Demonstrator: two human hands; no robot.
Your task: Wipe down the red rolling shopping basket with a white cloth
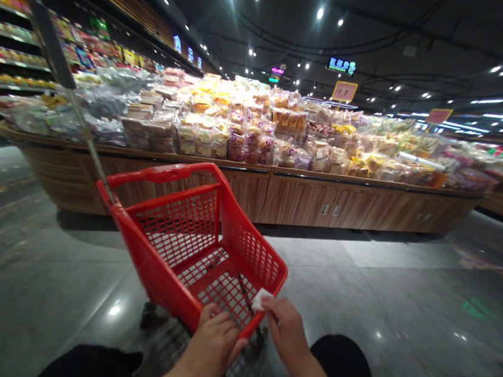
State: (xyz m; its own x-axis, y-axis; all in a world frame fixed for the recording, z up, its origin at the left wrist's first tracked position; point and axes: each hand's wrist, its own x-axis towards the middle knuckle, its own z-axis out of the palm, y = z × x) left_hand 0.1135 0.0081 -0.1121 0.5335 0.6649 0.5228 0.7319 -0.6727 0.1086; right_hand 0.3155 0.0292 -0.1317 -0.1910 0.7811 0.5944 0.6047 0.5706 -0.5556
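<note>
A red plastic shopping cart (155,262) stands before me, its slatted basket turned so the handle points to the far left. Over the cart's near rim curl the fingers of my left hand (214,340), gripping it. My right hand (284,327) pinches a crumpled white tissue (260,300) at the basket's near right corner. Whether the tissue presses on the rim or just hovers there I cannot tell. A grey pole (51,45) rises from the cart's handle end toward the upper left.
Behind the cart runs a long wood-fronted display counter (314,199) heaped with packaged baked goods (249,130). Stocked shelves (13,55) line the left side. Grey tiled floor (381,290) stretches to the right. A price sign (344,92) stands above the goods.
</note>
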